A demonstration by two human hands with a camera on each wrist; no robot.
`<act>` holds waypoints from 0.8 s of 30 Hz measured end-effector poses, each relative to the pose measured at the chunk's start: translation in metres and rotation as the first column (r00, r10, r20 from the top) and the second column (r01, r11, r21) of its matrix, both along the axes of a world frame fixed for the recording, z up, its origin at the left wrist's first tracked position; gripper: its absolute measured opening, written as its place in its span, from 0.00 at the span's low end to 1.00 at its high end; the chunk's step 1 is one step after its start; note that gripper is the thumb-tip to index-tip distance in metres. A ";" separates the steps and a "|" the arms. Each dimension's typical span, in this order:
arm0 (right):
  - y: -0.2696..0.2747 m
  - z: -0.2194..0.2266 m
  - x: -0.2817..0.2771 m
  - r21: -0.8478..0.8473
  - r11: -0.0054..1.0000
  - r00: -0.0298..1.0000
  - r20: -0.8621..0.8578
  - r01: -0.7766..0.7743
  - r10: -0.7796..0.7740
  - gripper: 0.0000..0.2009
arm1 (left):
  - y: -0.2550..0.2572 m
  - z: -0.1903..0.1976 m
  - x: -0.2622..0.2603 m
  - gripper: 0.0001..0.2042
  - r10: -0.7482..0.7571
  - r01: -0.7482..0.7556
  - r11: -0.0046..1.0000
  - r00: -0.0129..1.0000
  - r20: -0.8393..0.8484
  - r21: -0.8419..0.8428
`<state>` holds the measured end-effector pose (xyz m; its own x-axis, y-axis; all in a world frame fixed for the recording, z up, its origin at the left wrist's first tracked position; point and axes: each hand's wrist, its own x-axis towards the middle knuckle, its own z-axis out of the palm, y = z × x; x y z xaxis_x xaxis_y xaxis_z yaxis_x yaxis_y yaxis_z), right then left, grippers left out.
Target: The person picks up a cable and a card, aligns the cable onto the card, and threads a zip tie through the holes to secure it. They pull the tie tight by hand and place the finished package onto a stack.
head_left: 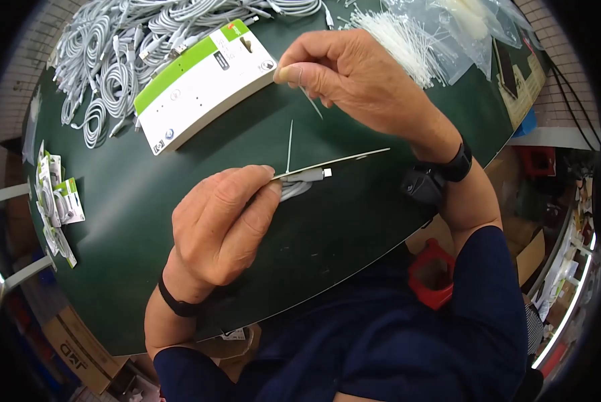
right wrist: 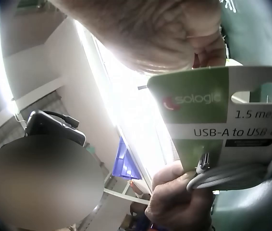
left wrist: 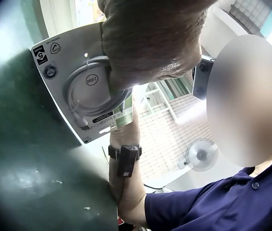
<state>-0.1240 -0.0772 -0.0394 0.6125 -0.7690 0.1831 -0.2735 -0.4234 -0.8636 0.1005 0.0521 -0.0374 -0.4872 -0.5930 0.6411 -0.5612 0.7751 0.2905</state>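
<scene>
The left hand point(head_left: 226, 224) pinches the edge of a printed card point(head_left: 354, 158) and the coiled grey cable point(head_left: 297, 189) against it, between thumb and fingers. A thin white tie point(head_left: 289, 144) stands up from the card's far side. Above it, the right hand point(head_left: 361, 80) pinches another thin tie point(head_left: 311, 102) between thumb and index finger, apart from the card. In the left wrist view the card point(left wrist: 54, 82) shows the looped cable point(left wrist: 68, 91) on its face. The right wrist view shows the card's green and white print point(right wrist: 193, 103), with the left hand point(right wrist: 179, 199) at its lower edge.
On the green table point(head_left: 133, 268), a stack of white and green cards point(head_left: 206, 87) lies beyond the left hand. Coiled cables point(head_left: 112, 67) are heaped at the far left, carded cables point(head_left: 59, 201) at the left edge. Loose white ties point(head_left: 401, 47) and plastic bags point(head_left: 474, 33) lie at the far right.
</scene>
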 end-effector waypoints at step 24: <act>0.019 -0.020 0.018 0.524 0.850 0.959 0.264 -0.056 -0.100 0.11 | 0.000 0.000 -0.005 0.12 0.046 -0.046 0.999 0.998 0.037 0.000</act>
<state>-0.1063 -0.0585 -0.0599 0.5797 -0.8095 -0.0930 0.0007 0.1147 -0.9934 0.0952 0.0525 -0.0378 -0.4826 -0.6159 0.6227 -0.6067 0.7479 0.2695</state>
